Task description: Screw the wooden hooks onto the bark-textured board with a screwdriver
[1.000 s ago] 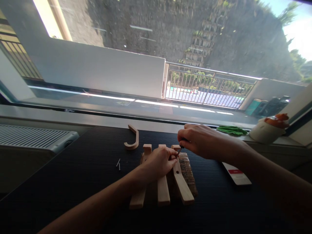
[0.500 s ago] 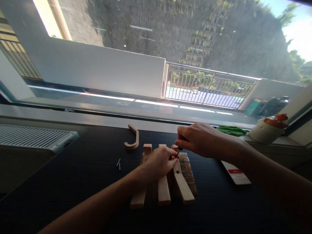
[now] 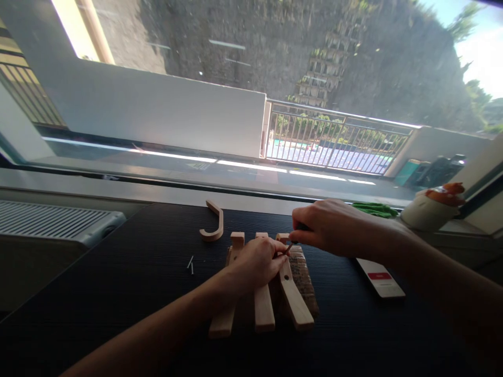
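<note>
My right hand (image 3: 320,222) is wrapped round the dark handle of a screwdriver (image 3: 290,246), whose shaft slants down to the left. Its tip meets the fingertips of my left hand (image 3: 259,259), which pinch together over the upper part of the right wooden hook (image 3: 297,303); what lies between them is hidden. That hook has a dark hole lower down and rests on a rough wooden board (image 3: 304,272). Beside it are a middle wooden hook (image 3: 264,309) and a left wooden hook (image 3: 222,322), both partly covered by my left hand and forearm.
A loose wooden hook (image 3: 220,222) and two screws (image 3: 191,265) lie on the black table (image 3: 153,293). To the right are a white-and-red card or box (image 3: 379,277), a green cloth (image 3: 375,209) and a pale pot (image 3: 428,212) near the window. A radiator (image 3: 66,220) stands left.
My right hand has shifted slightly to the right and turned, so the screwdriver leans more to the right. My left hand stays in place at the hook.
</note>
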The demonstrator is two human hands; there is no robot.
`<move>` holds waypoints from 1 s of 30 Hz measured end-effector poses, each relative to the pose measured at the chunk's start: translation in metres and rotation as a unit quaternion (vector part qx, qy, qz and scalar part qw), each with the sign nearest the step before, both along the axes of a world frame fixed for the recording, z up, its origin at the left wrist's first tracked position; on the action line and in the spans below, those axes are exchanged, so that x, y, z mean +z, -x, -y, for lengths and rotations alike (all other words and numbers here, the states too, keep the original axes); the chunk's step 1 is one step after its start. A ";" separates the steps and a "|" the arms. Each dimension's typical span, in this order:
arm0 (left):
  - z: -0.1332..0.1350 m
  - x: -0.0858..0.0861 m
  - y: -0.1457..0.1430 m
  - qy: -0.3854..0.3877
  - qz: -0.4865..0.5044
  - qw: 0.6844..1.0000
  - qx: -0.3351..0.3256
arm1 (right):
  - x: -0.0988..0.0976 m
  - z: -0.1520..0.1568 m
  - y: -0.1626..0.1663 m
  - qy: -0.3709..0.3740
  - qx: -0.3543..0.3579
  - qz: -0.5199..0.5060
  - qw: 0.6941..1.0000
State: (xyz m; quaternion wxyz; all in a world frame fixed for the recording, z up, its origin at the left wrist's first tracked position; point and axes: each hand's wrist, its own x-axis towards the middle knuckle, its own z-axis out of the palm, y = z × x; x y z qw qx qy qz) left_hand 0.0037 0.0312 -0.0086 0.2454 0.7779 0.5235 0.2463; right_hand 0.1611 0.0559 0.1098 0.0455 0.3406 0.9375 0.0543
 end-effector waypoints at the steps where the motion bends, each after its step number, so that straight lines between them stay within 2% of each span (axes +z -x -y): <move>1: 0.000 0.000 0.000 -0.002 0.002 1.000 -0.001 | -0.001 0.000 0.001 -0.012 -0.006 0.004 1.000; 5: 0.001 0.002 -0.001 -0.001 0.008 1.000 0.002 | 0.001 -0.002 -0.001 -0.027 -0.019 0.002 0.999; 11: 0.000 0.001 0.000 0.005 0.013 1.000 -0.003 | 0.004 -0.003 -0.007 0.016 0.030 -0.008 0.999; 18: 0.001 0.003 -0.002 -0.002 0.001 1.000 0.006 | -0.006 -0.002 0.001 -0.039 -0.002 0.054 0.998; 21: 0.001 0.004 -0.003 -0.001 0.000 1.000 0.007 | -0.003 -0.004 -0.004 -0.010 -0.019 0.038 0.999; 25: 0.002 0.003 -0.001 -0.003 0.005 1.000 0.005 | 0.003 -0.007 -0.012 0.055 0.001 0.001 0.999; 30: 0.001 0.000 0.001 -0.006 0.006 1.000 -0.001 | 0.004 -0.006 -0.003 0.038 0.013 0.002 0.999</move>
